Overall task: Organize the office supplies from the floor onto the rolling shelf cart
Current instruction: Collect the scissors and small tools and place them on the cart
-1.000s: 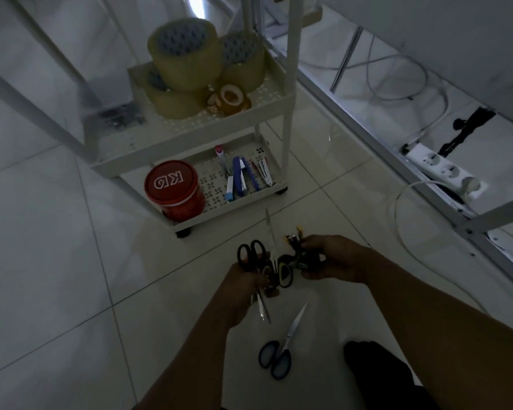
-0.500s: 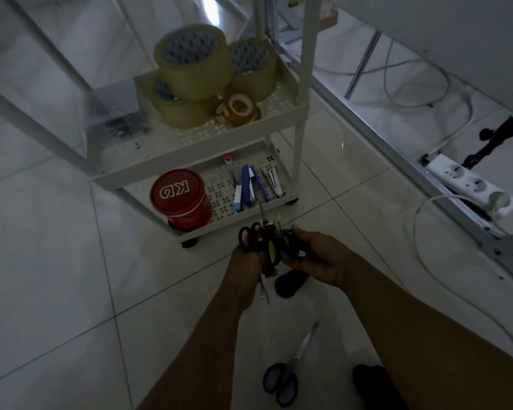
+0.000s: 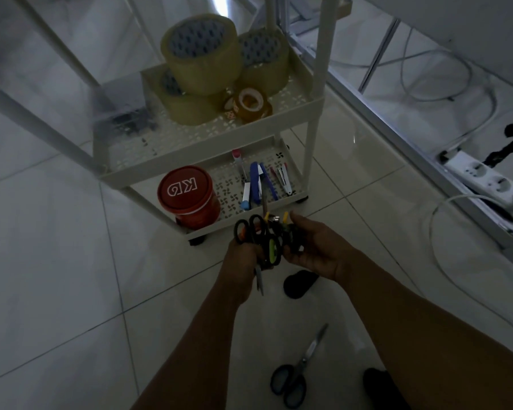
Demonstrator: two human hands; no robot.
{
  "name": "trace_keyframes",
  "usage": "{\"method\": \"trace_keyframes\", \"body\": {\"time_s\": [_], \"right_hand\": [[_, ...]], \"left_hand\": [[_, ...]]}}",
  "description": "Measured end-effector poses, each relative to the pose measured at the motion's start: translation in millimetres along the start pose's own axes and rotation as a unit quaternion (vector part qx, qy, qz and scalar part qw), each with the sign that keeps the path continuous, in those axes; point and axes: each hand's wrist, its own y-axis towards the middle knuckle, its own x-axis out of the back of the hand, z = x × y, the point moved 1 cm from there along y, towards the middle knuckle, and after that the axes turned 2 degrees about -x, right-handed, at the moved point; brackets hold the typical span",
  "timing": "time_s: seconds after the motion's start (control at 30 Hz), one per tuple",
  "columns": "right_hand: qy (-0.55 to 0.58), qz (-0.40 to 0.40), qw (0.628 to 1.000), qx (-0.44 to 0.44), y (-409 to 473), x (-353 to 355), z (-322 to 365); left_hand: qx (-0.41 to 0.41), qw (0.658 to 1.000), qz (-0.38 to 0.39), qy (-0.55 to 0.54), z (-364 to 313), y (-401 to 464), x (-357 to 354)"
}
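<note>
A bundle of scissors (image 3: 265, 236) with black, orange and yellow-green handles sits between both hands, just in front of the white rolling cart (image 3: 282, 124). My left hand (image 3: 243, 263) grips the handles with blades pointing up and down. My right hand (image 3: 316, 250) holds the bundle's right side. One more pair of scissors (image 3: 296, 377) with dark blue handles lies on the floor near my feet. The cart's upper tray holds large tape rolls (image 3: 200, 54) and a small tape roll (image 3: 249, 103). Its lower tray holds a red tub (image 3: 188, 195) and pens and staplers (image 3: 259, 180).
A white power strip (image 3: 486, 180) and loose white cables (image 3: 444, 261) lie on the tiled floor to the right, beside a metal table frame (image 3: 403, 125). A dark foot (image 3: 299, 282) shows below my hands and another at the bottom right.
Both hands have carried the scissors bundle forward, closer to the cart's lower tray. The view has moved towards the cart, leaving the floor scissors further behind.
</note>
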Motion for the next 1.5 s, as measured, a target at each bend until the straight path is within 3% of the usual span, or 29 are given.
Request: {"method": "trace_keyframes", "body": {"time_s": [0.17, 0.27, 0.33, 0.43, 0.6, 0.7, 0.87, 1.43, 1.5], "right_hand": [[-0.015, -0.047, 0.999, -0.007, 4, 10, -6], [-0.042, -0.071, 0.997, -0.011, 7, 18, -10], [-0.108, -0.109, 0.988, 0.005, 9, 23, -12], [-0.282, -0.187, 0.94, 0.049, 10, 33, -12], [-0.541, -0.216, 0.806, 0.101, 4, 50, -14], [-0.596, -0.194, 0.77, 0.118, 3, 53, -23], [-0.615, -0.18, 0.759, 0.114, 4, 55, -26], [-0.641, -0.131, 0.753, 0.076, 15, 63, -30], [-0.661, -0.135, 0.732, 0.093, 17, 64, -32]], "left_hand": [[0.016, 0.998, -0.01, 0.052, 8, -3, 4], [0.029, 1.0, 0.005, -0.004, 22, -9, 10], [0.031, 0.999, 0.011, 0.001, 38, -8, 15], [0.014, 0.989, -0.014, 0.149, 68, -2, 23], [-0.065, 0.884, -0.067, 0.458, 107, 1, 25], [-0.098, 0.826, -0.081, 0.549, 118, -2, 21], [-0.114, 0.773, -0.085, 0.618, 128, -4, 16], [-0.084, 0.76, -0.086, 0.639, 133, -13, 3], [-0.088, 0.76, -0.081, 0.639, 132, -13, 3]]}}
